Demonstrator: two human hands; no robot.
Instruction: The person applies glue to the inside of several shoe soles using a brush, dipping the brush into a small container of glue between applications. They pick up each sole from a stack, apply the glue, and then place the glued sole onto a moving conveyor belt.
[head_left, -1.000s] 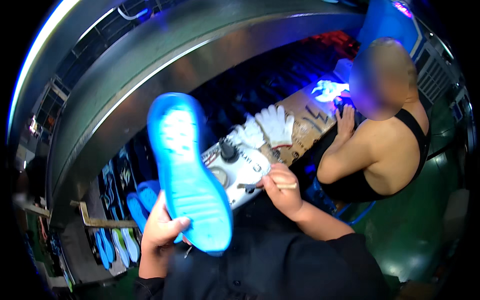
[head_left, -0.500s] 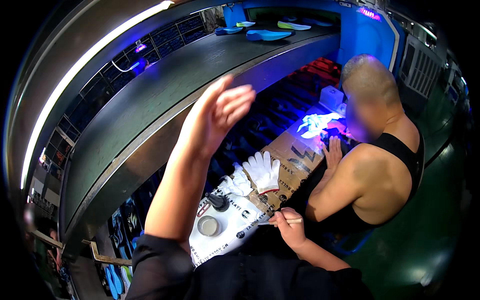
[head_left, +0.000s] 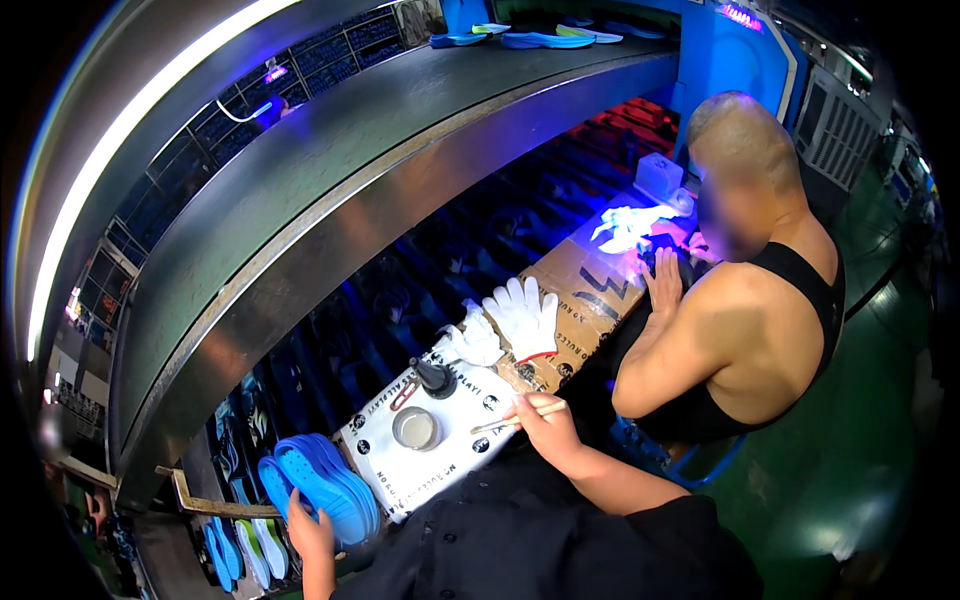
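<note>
My right hand (head_left: pixel 545 432) holds a thin wooden brush handle (head_left: pixel 520 419) over a white board (head_left: pixel 440 440) in front of me. On that board stand a small round pot (head_left: pixel 415 428) and a black knob-shaped tool (head_left: pixel 434 377). My left hand (head_left: pixel 303 532) is low at the left, touching the near end of a stack of blue shoe soles (head_left: pixel 325 485) lying beside the board. White work gloves (head_left: pixel 525 318) lie just beyond the board on a cardboard sheet (head_left: pixel 580 300).
A person in a black sleeveless top (head_left: pixel 745 300) sits to my right, a hand on the bench under blue-violet light. A curved grey metal conveyor hood (head_left: pixel 330 190) runs across the back, with soles on top far away. Green floor lies at the right.
My left arm was raised toward the conveyor hood half a second ago; it has come down to the blue soles at the lower left. My right hand has stayed by the board.
</note>
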